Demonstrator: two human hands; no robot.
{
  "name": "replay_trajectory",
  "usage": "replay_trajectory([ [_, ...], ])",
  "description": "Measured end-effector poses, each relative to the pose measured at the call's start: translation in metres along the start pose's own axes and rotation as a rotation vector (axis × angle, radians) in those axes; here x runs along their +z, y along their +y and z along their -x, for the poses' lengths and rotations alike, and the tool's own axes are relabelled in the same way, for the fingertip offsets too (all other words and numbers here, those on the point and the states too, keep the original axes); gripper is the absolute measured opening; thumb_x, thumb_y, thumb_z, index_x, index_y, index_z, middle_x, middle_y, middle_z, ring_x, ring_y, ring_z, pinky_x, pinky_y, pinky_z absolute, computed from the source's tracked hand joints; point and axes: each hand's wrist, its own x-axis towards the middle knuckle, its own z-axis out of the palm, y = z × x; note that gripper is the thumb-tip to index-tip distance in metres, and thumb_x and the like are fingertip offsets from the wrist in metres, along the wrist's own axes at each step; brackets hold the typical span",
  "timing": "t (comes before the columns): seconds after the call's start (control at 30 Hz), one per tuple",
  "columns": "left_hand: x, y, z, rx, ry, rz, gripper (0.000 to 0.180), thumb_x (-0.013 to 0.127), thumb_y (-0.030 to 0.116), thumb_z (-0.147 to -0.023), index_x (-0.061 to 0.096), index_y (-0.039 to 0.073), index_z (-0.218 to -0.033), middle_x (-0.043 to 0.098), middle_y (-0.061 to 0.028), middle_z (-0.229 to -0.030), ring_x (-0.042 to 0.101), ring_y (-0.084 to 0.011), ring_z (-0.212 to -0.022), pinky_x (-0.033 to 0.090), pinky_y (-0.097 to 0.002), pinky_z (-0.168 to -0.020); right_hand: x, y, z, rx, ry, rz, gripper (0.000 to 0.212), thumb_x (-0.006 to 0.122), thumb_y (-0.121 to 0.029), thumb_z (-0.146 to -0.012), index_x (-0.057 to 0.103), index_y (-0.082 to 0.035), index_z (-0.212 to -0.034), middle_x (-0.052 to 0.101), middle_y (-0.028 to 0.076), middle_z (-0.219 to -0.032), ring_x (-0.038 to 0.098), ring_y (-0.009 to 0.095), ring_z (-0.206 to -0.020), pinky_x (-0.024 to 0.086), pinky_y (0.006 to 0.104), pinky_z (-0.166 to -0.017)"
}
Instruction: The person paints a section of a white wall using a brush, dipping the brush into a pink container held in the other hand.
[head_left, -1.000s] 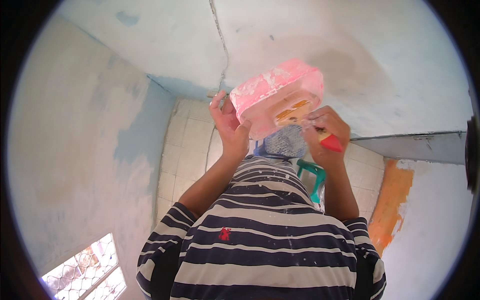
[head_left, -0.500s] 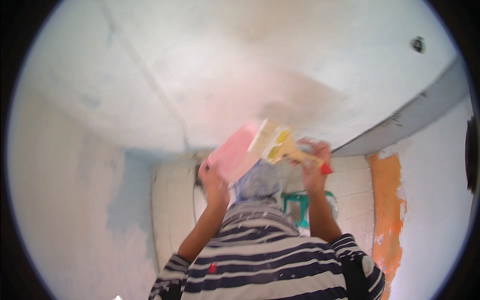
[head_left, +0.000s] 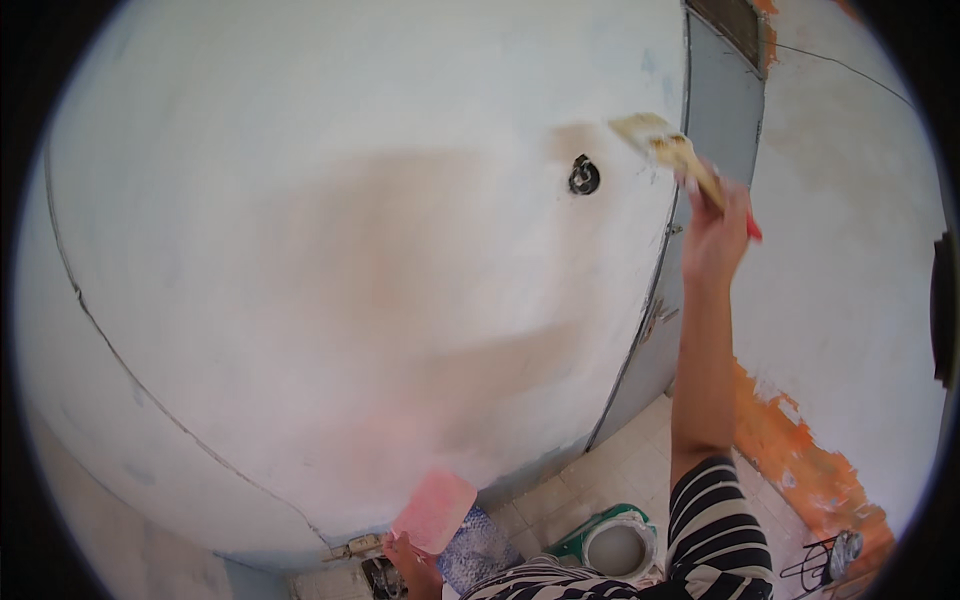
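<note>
My right hand (head_left: 718, 230) is raised at the upper right, closed round the wooden handle of a wide putty knife (head_left: 655, 135) with a red handle end. Its pale, smeared blade points up and left at the wall, blurred by motion; whether it touches is unclear. A black round fitting (head_left: 584, 175) sits in the wall left of the blade. Low down, my left hand (head_left: 408, 558) grips the lower left edge of a flat pink board (head_left: 436, 508). The whitish wall (head_left: 300, 400) carries brownish and pinkish patches.
A bucket (head_left: 616, 548) of greyish-white material stands on a green stool (head_left: 572, 542) below, beside a blue-and-white speckled item (head_left: 478, 548). A grey door (head_left: 722, 75) borders the wall on the right. Orange paint (head_left: 790, 440) marks the right wall's base.
My right hand has swung up and right with the putty knife, away from the pink board. My left hand and board appear lower, as the view has tilted up and turned right.
</note>
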Motion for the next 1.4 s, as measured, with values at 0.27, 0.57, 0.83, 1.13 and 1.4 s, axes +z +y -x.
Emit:
replay_trajectory([
  [0.27,0.009,-0.029,-0.013,0.064,0.024,-0.031,0.049,0.054,0.028,-0.094,0.03,0.011,-0.133,0.046,-0.0149,-0.133,0.052,-0.0307,-0.122,0.052,-0.0473,-0.091,0.061,0.071,-0.166,-0.054,-0.047,0.075,0.017,0.058,-0.004,-0.088,0.054,0.013,-0.088,0.062,0.023,-0.099,0.069,0.034,-0.084,0.06,0.0285,-0.08],
  [0.57,-0.027,-0.071,-0.037,0.203,0.278,-0.239,0.042,0.058,0.023,-0.095,0.041,0.014,-0.132,0.049,-0.0134,-0.129,0.052,-0.0301,-0.114,0.053,-0.045,-0.082,0.039,0.124,-0.174,-0.095,-0.211,0.39,0.024,0.059,-0.013,-0.084,0.054,0.003,-0.066,0.058,0.007,-0.069,0.064,0.017,-0.06,0.05,0.0273,-0.059],
  [0.83,-0.035,-0.102,-0.038,0.171,0.332,-0.445,0.045,0.059,0.027,-0.096,0.037,0.017,-0.134,0.045,-0.0127,-0.133,0.047,-0.0314,-0.118,0.051,-0.0461,-0.085,-0.012,0.089,-0.12,0.219,-0.322,0.566,0.023,0.055,-0.012,-0.089,0.06,0.007,-0.078,0.065,0.017,-0.081,0.067,0.021,-0.064,0.059,0.0308,-0.064],
  [1.13,-0.036,-0.119,-0.033,0.613,0.311,-1.002,0.047,0.059,0.018,-0.095,0.041,0.013,-0.138,0.046,-0.0146,-0.134,0.049,-0.0326,-0.116,0.049,-0.0484,-0.091,0.06,0.101,-0.231,-0.001,-0.268,0.393,0.03,0.06,-0.016,-0.089,0.062,0.011,-0.102,0.065,0.015,-0.088,0.069,0.024,-0.074,0.059,0.03,-0.075],
  [1.4,0.037,-0.074,0.007,0.269,0.45,-0.177,0.048,0.061,0.01,-0.092,0.042,0.007,-0.136,0.049,-0.0148,-0.13,0.052,-0.0309,-0.113,0.049,-0.0467,-0.091,0.056,0.109,-0.225,-0.176,-0.481,0.437,0.026,0.051,-0.015,-0.098,0.062,0.007,-0.088,0.067,0.012,-0.091,0.069,0.021,-0.08,0.058,0.0315,-0.078],
])
